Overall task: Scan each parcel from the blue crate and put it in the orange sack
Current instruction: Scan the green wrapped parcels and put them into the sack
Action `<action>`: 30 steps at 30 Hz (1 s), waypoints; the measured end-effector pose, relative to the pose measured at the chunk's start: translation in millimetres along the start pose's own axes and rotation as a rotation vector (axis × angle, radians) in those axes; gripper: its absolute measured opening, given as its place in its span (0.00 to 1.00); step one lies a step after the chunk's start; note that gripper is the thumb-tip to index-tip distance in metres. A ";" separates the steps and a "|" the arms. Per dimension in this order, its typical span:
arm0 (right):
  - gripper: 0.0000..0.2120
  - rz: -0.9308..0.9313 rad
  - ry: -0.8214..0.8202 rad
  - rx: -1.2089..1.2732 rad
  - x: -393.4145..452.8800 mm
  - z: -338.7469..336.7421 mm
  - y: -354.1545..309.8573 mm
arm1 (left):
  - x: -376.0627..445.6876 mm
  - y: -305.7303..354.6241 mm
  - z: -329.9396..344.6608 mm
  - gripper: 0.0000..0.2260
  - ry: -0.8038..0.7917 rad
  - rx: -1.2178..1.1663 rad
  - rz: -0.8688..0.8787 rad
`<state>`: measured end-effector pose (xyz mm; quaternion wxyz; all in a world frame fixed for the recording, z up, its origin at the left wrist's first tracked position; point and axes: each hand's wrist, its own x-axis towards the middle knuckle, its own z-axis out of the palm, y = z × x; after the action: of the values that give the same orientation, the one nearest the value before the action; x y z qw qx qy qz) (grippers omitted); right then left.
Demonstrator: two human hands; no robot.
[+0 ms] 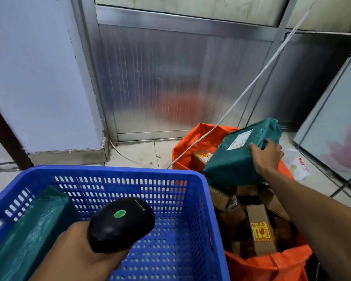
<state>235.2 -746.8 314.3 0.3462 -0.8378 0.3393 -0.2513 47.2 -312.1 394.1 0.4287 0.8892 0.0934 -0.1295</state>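
Parcel: a green poly-wrapped parcel (237,159) held tilted above the open mouth of the sack, its near lower corner just beside the crate's right rim.
Parcel label: a white shipping label (240,140) on its top face; the print is too small to read.
Right hand: the right hand (267,157) grips the parcel's right edge, fingers curled over the top, arm stretched across the sack.
Sack: an orange sack (270,264) standing open right of the crate, filled with brown cardboard boxes.
Box sticker: one long box (261,230) carries a yellow and red fragile sticker (260,231) with red Chinese characters and a glass-and-arrows symbol; a far box bears a similar sticker, unreadable.
Scanner: a black handheld scanner (121,224) over the crate, a green light lit on its top; small raised lettering on its head cannot be read.
Left hand: the left hand (83,252) is wrapped round the scanner's handle.
Crate: a blue perforated crate (199,209), with a second green parcel (28,230) leaning against its left wall.
Beyond: a white cable (251,86) slants across a ribbed metal panel (170,78) into the sack.
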 end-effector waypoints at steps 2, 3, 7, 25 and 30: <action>0.40 -0.086 -0.119 -0.032 0.1 2.7 9.4 | 0.9 -3.9 0.7 0.21 0.005 -0.011 0.026; 0.46 -0.077 -0.209 -0.069 6.6 6.1 19.5 | 1.2 -4.1 1.7 0.16 0.023 -0.044 0.025; 0.68 -0.052 -0.529 -0.237 22.3 6.4 45.3 | -10.2 9.9 0.6 0.10 0.030 -0.036 0.037; 0.14 -0.576 -0.886 -0.702 -59.0 26.4 -39.8 | -4.2 -4.9 -27.7 0.08 0.092 -0.002 -0.018; 0.10 -0.862 -0.626 -0.619 -90.9 37.0 -59.7 | 0.1 -10.7 -54.8 0.08 0.212 -0.158 -0.088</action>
<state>224.5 -632.5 318.7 0.0376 -0.9952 -0.0905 -0.0008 52.6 -262.4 419.0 0.4792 0.8563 0.1870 -0.0460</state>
